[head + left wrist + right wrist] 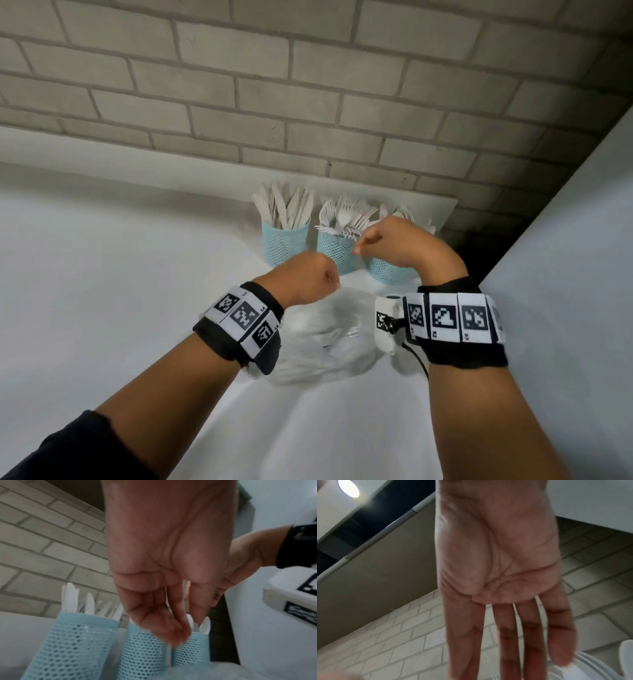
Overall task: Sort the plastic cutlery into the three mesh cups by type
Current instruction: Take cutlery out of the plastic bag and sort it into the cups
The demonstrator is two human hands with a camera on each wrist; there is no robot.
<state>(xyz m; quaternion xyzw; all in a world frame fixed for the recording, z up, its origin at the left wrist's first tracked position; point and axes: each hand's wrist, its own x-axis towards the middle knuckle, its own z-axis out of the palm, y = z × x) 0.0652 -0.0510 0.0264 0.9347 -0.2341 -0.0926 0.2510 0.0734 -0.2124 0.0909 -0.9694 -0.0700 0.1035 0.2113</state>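
Three blue mesh cups stand in a row by the wall. The left cup holds knives. Forks fill the middle cup, and the right cup holds spoons. My right hand hovers over the middle and right cups, palm down, fingers straight and empty. My left hand hangs in front of the cups with fingers curled towards the thumb. A thin white strip shows between them; whether it is held is unclear.
A crumpled clear plastic bag lies blurred on the white table under both wrists. A brick wall runs close behind the cups. A tall white panel closes off the right side, with a dark gap beside the right cup.
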